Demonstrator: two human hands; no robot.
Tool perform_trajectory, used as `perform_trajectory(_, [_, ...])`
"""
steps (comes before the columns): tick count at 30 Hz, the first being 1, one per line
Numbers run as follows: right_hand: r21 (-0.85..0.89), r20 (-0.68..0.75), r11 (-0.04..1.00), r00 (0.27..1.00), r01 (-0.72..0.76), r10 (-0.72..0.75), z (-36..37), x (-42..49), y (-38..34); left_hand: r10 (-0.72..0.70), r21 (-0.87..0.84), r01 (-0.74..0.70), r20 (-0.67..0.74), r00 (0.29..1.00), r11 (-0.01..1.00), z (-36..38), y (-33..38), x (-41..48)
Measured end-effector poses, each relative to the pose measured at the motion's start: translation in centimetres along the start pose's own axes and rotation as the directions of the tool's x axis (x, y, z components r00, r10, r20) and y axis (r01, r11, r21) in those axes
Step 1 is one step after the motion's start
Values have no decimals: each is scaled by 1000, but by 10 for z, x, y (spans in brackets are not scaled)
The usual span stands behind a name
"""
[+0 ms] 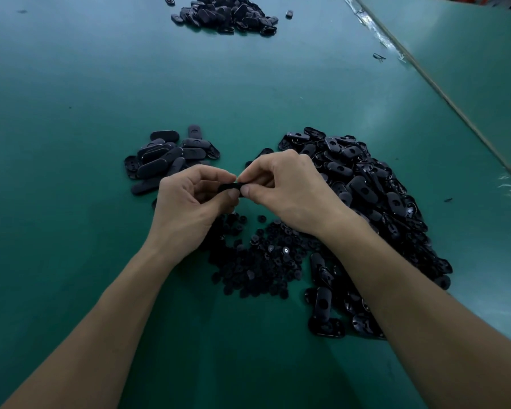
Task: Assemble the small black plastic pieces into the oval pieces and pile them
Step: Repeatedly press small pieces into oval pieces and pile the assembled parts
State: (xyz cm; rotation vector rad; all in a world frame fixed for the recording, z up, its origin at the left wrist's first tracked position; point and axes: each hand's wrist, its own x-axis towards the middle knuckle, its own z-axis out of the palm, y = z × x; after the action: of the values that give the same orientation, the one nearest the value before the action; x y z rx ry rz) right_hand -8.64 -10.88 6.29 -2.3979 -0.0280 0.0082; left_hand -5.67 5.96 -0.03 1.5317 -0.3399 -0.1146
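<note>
Black oval pieces (363, 184) and small black plastic pieces (257, 261) on green table (71, 113).

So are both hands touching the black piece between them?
Touching. The head view shows the left hand and right hand both pinching the black piece with their fingertips.

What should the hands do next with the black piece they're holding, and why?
Probably squeeze the oval piece until a small part snaps in. The left hand and right hand both pinch it above the heap of small pieces, not yet on the left pile. Whether a small part is seated is hidden.
</note>
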Motion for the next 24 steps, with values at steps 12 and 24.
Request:
perform_trajectory(12, [-25,-36,999,999,27,-28,1,-7,-1,-3,15,3,24,1000,1000,2,7,-3])
perform_trajectory(24, [-15,32,1000,999,15,-15,0,-4,-1,25,127,-20,-38,999,992,1,3,-2])
